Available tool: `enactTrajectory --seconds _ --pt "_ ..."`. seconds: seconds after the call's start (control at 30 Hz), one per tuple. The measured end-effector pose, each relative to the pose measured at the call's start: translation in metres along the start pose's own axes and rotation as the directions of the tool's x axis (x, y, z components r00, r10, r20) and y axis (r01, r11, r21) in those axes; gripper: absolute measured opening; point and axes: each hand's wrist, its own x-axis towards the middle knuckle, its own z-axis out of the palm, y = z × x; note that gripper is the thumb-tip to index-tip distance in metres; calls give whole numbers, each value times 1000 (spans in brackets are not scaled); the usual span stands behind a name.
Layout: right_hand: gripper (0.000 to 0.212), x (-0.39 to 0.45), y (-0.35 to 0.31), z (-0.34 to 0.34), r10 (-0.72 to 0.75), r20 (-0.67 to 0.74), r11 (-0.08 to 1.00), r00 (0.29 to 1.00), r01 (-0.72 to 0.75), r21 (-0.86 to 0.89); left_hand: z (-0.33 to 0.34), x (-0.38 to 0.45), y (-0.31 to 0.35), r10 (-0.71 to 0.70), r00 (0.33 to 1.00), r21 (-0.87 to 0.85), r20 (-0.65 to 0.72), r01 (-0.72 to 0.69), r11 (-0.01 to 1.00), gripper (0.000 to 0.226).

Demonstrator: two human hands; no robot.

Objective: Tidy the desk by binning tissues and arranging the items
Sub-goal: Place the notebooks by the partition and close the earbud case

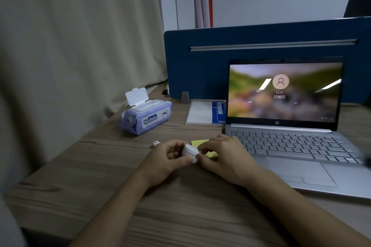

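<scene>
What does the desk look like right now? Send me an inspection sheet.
Surface: brown wood-grain desk.
Job's things: purple wet-wipes pack, lid open; small white round object; yellow sticky notes; blue-and-white notebook; open silver laptop.
Clutter: small white item.
Grippers: left hand and right hand both hold the white object.
Cables: dark cable, partly hidden.
Surroundings: beige curtain, blue divider.

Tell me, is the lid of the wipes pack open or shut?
Open: the white flip lid stands raised above the purple wipes pack.
</scene>
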Motion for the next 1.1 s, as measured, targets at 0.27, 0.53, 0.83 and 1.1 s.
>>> enactTrajectory --seconds 0.27,0.53,0.83,1.1 --pt "42 -6 -4 -8 -60 -41 984 997 52 -169 11 -3 6 -7 1000 1 6 7 1000 55" --pt "49 -10 -7 -12 -84 17 978 996 86 -188 13 -5 8 -28 999 -23 24 29 999 68" --pt "29 -7 7 -11 40 -94 992 995 -51 -117 14 -7 11 9 993 69 118 -17 997 67" --pt "14 2 11 -1 106 -122 992 987 -113 -49 10 -10 12 54 994 339 94 -83 937 66"
